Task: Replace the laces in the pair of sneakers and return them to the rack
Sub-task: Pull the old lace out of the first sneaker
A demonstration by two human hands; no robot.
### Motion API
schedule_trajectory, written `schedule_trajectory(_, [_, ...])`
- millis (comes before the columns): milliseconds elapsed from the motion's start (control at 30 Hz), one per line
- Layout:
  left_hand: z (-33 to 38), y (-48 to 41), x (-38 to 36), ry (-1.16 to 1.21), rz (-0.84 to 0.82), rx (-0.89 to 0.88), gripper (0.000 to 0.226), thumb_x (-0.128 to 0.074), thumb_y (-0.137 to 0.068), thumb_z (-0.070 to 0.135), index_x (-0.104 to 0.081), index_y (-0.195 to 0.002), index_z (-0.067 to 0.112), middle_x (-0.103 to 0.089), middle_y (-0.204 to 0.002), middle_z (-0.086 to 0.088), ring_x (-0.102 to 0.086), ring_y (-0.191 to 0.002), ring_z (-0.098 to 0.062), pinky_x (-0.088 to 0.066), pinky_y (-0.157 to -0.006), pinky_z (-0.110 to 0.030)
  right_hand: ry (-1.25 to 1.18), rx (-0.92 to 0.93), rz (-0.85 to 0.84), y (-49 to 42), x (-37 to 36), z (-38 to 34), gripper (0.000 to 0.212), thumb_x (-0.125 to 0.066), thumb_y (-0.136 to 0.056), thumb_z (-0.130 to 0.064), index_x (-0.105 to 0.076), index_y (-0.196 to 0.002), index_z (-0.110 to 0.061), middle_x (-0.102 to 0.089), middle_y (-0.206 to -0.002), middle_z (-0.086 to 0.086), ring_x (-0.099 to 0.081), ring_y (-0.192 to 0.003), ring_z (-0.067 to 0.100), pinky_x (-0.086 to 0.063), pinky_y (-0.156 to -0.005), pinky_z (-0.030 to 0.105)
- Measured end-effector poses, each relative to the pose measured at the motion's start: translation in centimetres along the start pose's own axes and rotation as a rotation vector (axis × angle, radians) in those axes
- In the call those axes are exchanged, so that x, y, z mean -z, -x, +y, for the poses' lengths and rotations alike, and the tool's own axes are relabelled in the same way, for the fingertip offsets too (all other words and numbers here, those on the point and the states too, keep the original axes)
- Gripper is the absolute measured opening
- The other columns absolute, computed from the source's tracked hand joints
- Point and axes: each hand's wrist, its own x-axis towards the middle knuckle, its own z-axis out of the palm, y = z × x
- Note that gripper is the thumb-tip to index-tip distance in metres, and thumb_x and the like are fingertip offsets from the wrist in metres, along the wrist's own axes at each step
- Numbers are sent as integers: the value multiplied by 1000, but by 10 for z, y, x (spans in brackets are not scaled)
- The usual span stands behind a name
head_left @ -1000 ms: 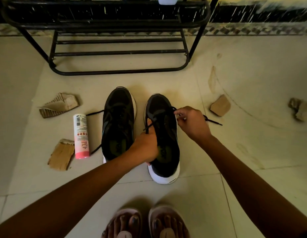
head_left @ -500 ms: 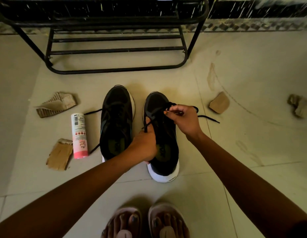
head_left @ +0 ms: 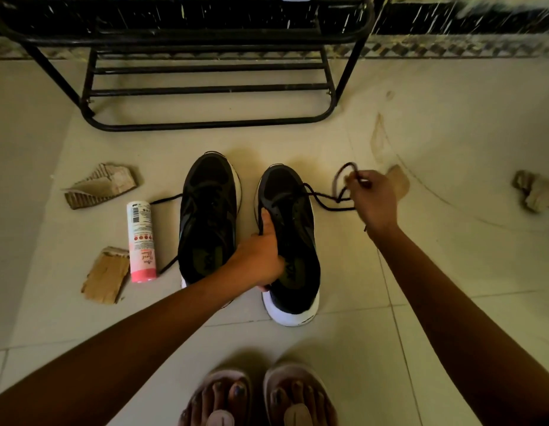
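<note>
Two black sneakers with white soles stand side by side on the tiled floor, toes away from me. My left hand (head_left: 261,256) grips the left edge of the right sneaker (head_left: 293,229) and pinches one end of its black lace there. My right hand (head_left: 370,201) is shut on the other end of the black lace (head_left: 325,199), held out to the right of the shoe, with a loop above my fingers. The left sneaker (head_left: 207,216) has lace ends trailing on the floor to its left. The black metal shoe rack (head_left: 205,87) stands beyond the shoes.
A pink and white spray can (head_left: 141,241) lies left of the left sneaker, between two torn cardboard pieces (head_left: 105,186) (head_left: 105,275). More scraps lie at the right (head_left: 397,179) (head_left: 534,190). My feet in sandals (head_left: 258,398) are at the bottom edge.
My right hand has moved from over the right sneaker's toe out to the right, drawing the lace sideways out of the shoe. My left hand has stayed on the sneaker.
</note>
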Motion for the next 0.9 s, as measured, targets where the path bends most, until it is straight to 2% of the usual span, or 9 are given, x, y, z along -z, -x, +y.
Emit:
schedule_trajectory(100, [-3,-1,8,-17,32,-33,84,-47,-95,37,15,-149,19,-50,-131,-16,-61,-97,-35,-52,-86,-43,493,165,-173,13,-9,15,40,-68,-79,-40,-67,-108,-13,-61,-112,12,-57,-104,27,-45,-86,31])
schedule_trajectory(167, [-2,-4,20,-76,98,-54,72,-47,-91,51,-16,-147,18,-56,-125,-11,-62,-96,-32,-51,-84,-38,399,255,-152,37,-15,11,31,-66,-83,-37,-67,-105,-16,-59,-113,8,-55,-105,23,-47,-91,36])
schedule_trajectory(267, [-3,-13,37,-113,224,-43,53,-35,-94,55,-53,-122,14,-62,-110,-12,-60,-96,-29,-48,-81,-34,80,334,-209,82,-23,5,18,-58,-90,-32,-66,-101,-20,-61,-99,-7,-57,-95,6,-49,-84,30])
schedule_trajectory(400, [-8,-24,47,-133,439,-154,34,-46,-97,32,-57,-126,16,-58,-123,-12,-56,-112,-30,-45,-90,-37,139,385,-281,109,-30,23,56,-51,-78,-38,-56,-127,-11,-51,-131,2,-45,-122,11,-33,-104,20])
schedule_trajectory(633, [-3,-39,43,-201,555,-282,14,-51,-94,18,-58,-105,12,-53,-111,-7,-56,-99,-24,-39,-75,-26,253,336,-213,109,-36,17,55,-52,-77,8,-53,-130,-6,-51,-135,9,-44,-127,21,-16,-99,-3])
schedule_trajectory(700, [1,-39,42,-10,560,-289,12,-43,-98,16,-52,-104,9,-60,-103,-7,-59,-94,-21,-41,-73,-24,270,327,-183,110,-38,17,54,-48,-79,11,-53,-131,-5,-51,-135,10,-44,-127,22,-14,-98,-5])
schedule_trajectory(800, [10,-32,55,690,505,-232,8,-36,-100,12,-43,-95,14,-61,-76,0,-64,-72,-13,-50,-74,-28,298,344,-158,109,-42,17,52,-47,-79,12,-56,-128,-2,-53,-133,12,-45,-125,26,-14,-98,-3])
schedule_trajectory(867, [11,-24,80,1005,576,-224,15,-38,-98,5,-44,-92,17,-53,-73,0,-56,-57,-8,-51,-60,-27,323,350,-162,110,-43,16,49,-47,-82,10,-56,-128,-3,-52,-134,11,-43,-125,25,-13,-97,-3])
schedule_trajectory(900, [10,-19,95,989,659,-258,18,-38,-97,2,-44,-92,18,-51,-76,1,-51,-57,-6,-46,-53,-21,331,357,-162,111,-43,15,48,-47,-83,9,-55,-129,-3,-51,-135,10,-42,-125,24,-13,-96,-4])
